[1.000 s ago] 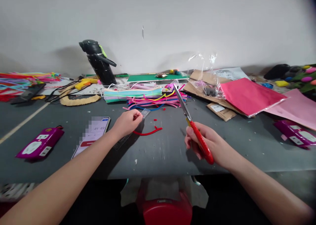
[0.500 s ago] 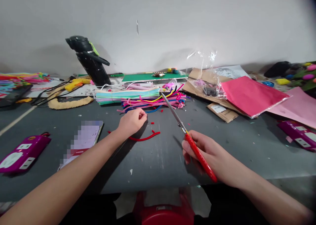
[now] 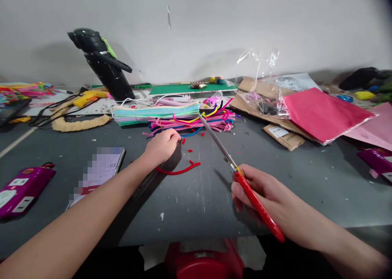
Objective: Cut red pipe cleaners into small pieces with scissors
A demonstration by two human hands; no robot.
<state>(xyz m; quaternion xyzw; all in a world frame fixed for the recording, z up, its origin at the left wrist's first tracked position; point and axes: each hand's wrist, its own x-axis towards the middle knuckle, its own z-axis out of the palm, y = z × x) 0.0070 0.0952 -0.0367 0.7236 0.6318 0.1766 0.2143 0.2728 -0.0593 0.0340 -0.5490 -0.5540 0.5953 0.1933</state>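
Observation:
My left hand (image 3: 163, 147) is closed above the table, its fingertips just in front of the pipe cleaner pile. Whatever those fingers hold, if anything, is hidden. A small red piece (image 3: 183, 141) lies right by the fingertips. In my right hand (image 3: 260, 189) are red-handled scissors (image 3: 219, 144), blades together and pointing away to the upper left. Between the hands, a curved red pipe cleaner (image 3: 180, 172) lies on the table, one end hidden by my left wrist. More short red pieces (image 3: 190, 151) are scattered beyond it.
Bundles of pastel pipe cleaners (image 3: 153, 112) and pink ones (image 3: 183, 124) lie ahead. A black bottle (image 3: 107, 67) leans behind them. Left are a phone (image 3: 105, 164) and a purple power strip (image 3: 26, 189). Red sheets (image 3: 326, 114) and a cardboard packet (image 3: 284, 136) lie right.
A further red piece now shows beside my left fingertips. The view has shifted slightly; my right hand with the scissors sits a little lower and further right in it.

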